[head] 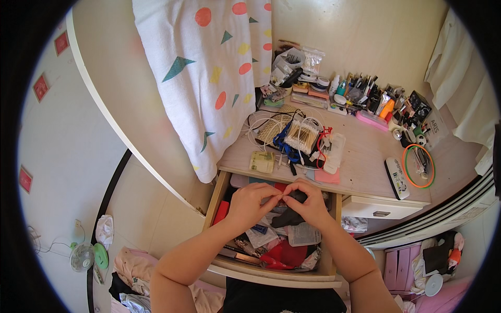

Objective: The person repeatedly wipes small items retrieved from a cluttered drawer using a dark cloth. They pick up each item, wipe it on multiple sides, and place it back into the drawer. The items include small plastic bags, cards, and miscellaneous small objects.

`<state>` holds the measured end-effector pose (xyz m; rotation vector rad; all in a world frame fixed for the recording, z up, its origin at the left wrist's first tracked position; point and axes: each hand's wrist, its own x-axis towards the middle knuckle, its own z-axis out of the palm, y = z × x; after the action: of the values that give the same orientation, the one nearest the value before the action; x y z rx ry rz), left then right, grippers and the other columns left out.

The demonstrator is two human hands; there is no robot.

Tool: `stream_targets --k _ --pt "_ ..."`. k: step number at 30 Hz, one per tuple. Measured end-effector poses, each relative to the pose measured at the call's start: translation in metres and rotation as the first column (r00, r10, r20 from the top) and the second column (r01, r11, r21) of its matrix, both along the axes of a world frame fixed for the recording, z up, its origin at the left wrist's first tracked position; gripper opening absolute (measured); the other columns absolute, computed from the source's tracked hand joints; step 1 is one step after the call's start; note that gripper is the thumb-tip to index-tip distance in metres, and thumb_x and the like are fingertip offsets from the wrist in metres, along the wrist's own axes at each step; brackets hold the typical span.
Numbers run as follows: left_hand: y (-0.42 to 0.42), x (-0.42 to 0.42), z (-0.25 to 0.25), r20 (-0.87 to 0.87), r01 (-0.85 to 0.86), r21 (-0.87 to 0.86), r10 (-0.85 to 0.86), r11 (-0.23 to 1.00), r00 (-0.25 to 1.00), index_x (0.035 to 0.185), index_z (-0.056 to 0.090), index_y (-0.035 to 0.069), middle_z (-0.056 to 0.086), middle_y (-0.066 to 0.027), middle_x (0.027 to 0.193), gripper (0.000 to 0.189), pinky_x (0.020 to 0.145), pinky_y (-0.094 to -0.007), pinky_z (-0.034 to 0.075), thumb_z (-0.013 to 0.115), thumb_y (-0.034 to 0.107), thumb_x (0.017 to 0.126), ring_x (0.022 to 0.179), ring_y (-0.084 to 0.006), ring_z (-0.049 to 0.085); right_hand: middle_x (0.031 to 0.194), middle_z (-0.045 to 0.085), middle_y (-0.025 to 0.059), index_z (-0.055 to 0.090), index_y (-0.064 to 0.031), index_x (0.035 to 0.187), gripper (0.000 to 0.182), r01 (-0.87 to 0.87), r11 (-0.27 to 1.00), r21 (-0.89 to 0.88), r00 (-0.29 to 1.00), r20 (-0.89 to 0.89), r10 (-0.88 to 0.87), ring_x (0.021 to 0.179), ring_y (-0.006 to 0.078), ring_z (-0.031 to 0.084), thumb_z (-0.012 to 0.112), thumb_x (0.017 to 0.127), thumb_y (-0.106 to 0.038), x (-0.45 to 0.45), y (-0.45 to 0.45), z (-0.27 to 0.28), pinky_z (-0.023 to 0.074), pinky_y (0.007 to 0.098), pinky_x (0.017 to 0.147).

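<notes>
My left hand (254, 201) and my right hand (307, 201) meet above a pulled-out wooden drawer (337, 225). Thumb and forefinger of each are pinched, and the fingertips touch or nearly touch. Whether something tiny is between them is too small to tell. Beneath them the drawer is full of loose items. Among these are a red cloth item (285, 254), a clear plastic case (304, 234), dark fabric (287, 219) and a red box (221, 212). My hands and forearms hide part of the contents.
On the desktop (364, 156) behind lie a pack of cotton swabs (301, 137), white cables (270, 129), a folded banknote (262, 162) and a white case (397, 178). Cosmetics crowd the back edge. A patterned curtain (211, 78) hangs at the left. A shut drawer (381, 207) adjoins at right.
</notes>
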<state>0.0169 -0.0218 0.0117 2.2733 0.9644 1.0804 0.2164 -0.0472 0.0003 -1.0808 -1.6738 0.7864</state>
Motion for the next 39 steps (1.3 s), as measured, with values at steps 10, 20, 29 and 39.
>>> stream_targets --k 10,20,29,39 --pt "-0.001 0.000 0.001 -0.036 -0.022 0.090 0.025 0.996 0.999 0.085 0.072 0.009 0.070 -0.0058 0.083 0.006 0.057 -0.0336 0.053 0.073 0.013 0.080 0.072 -0.0241 0.067 0.085 0.059 0.0055 0.062 -0.0016 0.088 0.014 -0.078 0.994 -0.082 0.994 -0.085 0.071 0.081 0.0167 0.056 0.072 0.081 -0.009 0.000 0.001 -0.004 0.0438 0.0278 0.075" --pt "-0.001 0.002 -0.003 0.033 -0.059 -0.100 0.062 0.993 0.998 0.090 0.071 0.008 0.070 -0.0068 0.084 0.012 0.061 -0.0339 0.053 0.068 0.018 0.085 0.069 -0.0247 0.068 0.088 0.056 0.0046 0.060 -0.0007 0.089 0.014 -0.042 0.997 -0.059 0.989 -0.145 0.033 0.083 0.0140 0.053 0.070 0.085 -0.008 0.000 -0.001 -0.001 0.0424 0.0260 0.077" --pt "0.010 -0.003 -0.003 0.065 -0.020 -0.340 0.045 0.940 0.997 0.096 0.068 0.000 0.068 -0.0096 0.084 0.017 0.066 -0.0278 0.049 0.064 0.015 0.092 0.072 -0.0135 0.063 0.091 0.061 0.0068 0.067 -0.0013 0.094 0.015 0.059 0.997 0.040 0.998 0.001 -0.060 0.085 0.0174 0.058 0.072 0.081 -0.006 0.001 0.001 0.000 0.0450 0.0282 0.078" --pt "0.010 -0.002 -0.011 0.112 0.037 -0.423 0.012 0.905 0.994 0.099 0.069 -0.001 0.070 -0.0072 0.087 0.018 0.071 -0.0258 0.051 0.064 0.015 0.093 0.076 -0.0111 0.065 0.086 0.063 0.0088 0.066 -0.0031 0.091 0.020 0.037 0.994 0.101 0.990 0.131 -0.050 0.079 0.0245 0.062 0.077 0.076 -0.010 -0.001 0.002 -0.001 0.0488 0.0320 0.071"
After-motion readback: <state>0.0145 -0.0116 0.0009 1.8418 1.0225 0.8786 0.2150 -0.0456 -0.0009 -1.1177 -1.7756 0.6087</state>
